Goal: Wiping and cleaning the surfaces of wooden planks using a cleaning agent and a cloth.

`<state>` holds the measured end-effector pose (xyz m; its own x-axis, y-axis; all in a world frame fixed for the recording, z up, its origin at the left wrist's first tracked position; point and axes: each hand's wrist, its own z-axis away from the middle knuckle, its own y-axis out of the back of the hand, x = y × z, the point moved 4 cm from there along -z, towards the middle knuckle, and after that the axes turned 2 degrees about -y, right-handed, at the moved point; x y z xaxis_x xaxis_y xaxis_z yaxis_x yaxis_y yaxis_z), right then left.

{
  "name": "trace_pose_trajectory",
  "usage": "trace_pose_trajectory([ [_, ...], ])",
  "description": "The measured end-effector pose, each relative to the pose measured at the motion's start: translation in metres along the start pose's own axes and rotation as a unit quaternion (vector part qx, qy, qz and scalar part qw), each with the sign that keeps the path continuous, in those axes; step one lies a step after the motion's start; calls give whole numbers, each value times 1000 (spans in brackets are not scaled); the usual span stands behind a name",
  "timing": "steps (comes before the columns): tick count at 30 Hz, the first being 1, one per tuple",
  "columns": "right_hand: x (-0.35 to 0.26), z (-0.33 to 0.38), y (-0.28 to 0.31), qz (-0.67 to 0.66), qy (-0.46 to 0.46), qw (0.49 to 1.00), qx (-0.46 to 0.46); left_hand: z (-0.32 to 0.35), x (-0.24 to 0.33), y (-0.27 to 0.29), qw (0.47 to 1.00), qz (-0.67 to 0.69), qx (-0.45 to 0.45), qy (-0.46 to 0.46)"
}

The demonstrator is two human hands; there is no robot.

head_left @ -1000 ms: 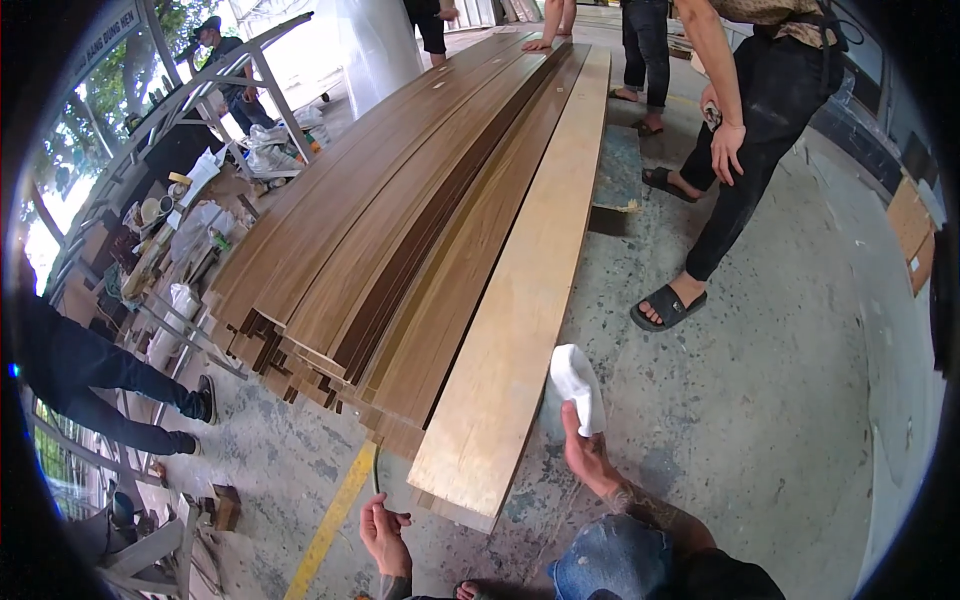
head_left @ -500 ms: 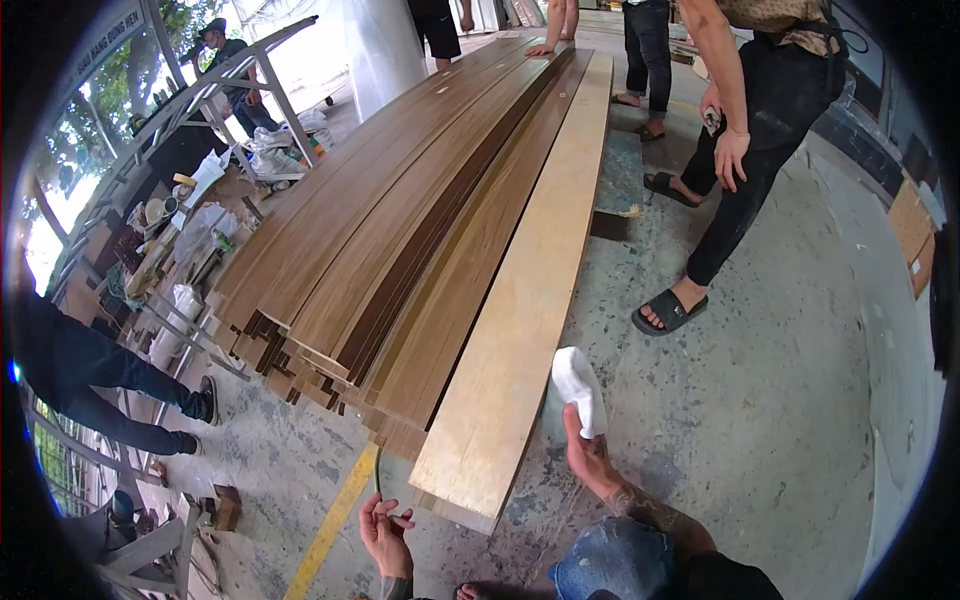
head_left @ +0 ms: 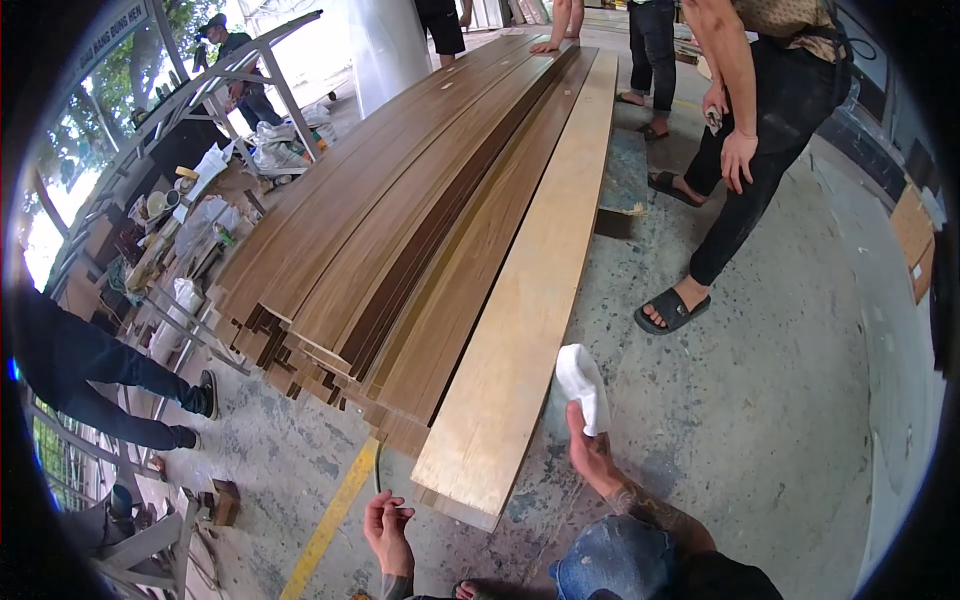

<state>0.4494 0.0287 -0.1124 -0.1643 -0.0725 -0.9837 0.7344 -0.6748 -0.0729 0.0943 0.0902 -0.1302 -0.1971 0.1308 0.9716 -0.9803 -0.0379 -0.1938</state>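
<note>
The right hand is closed around the lower end of a white cloth, which stands up from the fist just beside the near right edge of a long pale plank. The left hand hangs low near the picture's bottom edge, fingers half curled and holding nothing that can be made out, just in front of the plank's near end and apart from it. A blue-jeaned knee shows between the two forearms.

No open container is clear in view; on the cluttered worktop at the left lie white plastic bags, a small cup-like vessel and odd bits, whose contents cannot be told.

The pale plank lies along the right side of a broad stack of long brown boards, some dark in section, their stepped ends facing the viewer. The stack runs far up the picture to where another person's hand rests on its far end. The floor is grey, stained concrete with a yellow painted line running under the near end of the stack. A person in dark trousers and black sandals stands at the right of the plank; another person's dark-trousered legs stand at the left by a metal frame. Cardboard leans at the far right wall.
</note>
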Motion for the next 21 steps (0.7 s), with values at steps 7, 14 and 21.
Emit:
trace_pose_trajectory([
  [7, -1, 1, 1, -25, -44, 999, -5, 1, 3, -4, 1000, -15, -9, 10],
  [14, 1, -1, 4, -53, -70, 996, -27, 2, 10, -14, 995, -68, -63, -23],
  [21, 1, -2, 2, -81, -55, 995, -27, 3, 15, -20, 985, -97, -116, -77],
])
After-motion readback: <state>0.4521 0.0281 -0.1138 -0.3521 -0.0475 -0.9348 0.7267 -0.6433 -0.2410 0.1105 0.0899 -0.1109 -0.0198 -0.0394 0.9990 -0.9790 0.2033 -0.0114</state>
